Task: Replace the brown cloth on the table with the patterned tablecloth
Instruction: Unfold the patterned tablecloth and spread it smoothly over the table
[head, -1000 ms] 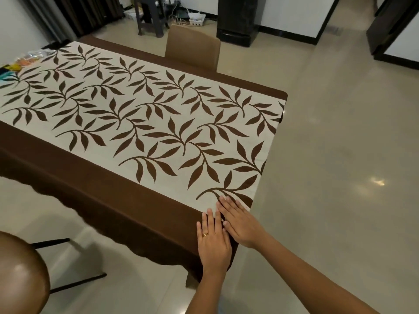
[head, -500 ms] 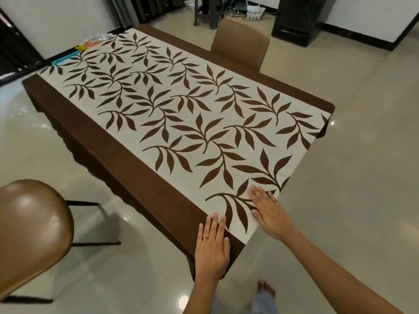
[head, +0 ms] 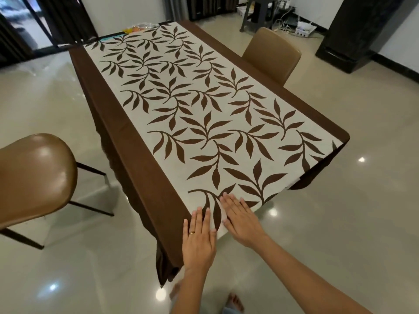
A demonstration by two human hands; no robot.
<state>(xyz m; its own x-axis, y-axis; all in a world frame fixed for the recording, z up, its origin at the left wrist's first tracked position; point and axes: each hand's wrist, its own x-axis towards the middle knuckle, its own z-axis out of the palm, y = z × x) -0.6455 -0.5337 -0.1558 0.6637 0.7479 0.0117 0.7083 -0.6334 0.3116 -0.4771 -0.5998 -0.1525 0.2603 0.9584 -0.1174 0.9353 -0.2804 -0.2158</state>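
In the head view, the patterned tablecloth [head: 204, 123] is spread over the brown cloth [head: 127, 141], which is not yet removed. The left hand [head: 199, 236] and right hand [head: 240, 220] are laid flat, fingers straight, on its near end. If pushed hard, both cloths could be dragged crooked.

I have a flat run across the patterned tablecloth [head: 204, 114] from the near edge up to a small colourful pile [head: 138, 28] at the far end. A brown chair [head: 34, 177] stands near left, apart from the hanging brown cloth [head: 127, 137], with a strip of floor between. A second chair [head: 272, 53] sits just beside the far right edge. My left hand [head: 199, 241] and right hand [head: 240, 220] lie flat at the near corner; open floor [head: 362, 223] lies right.
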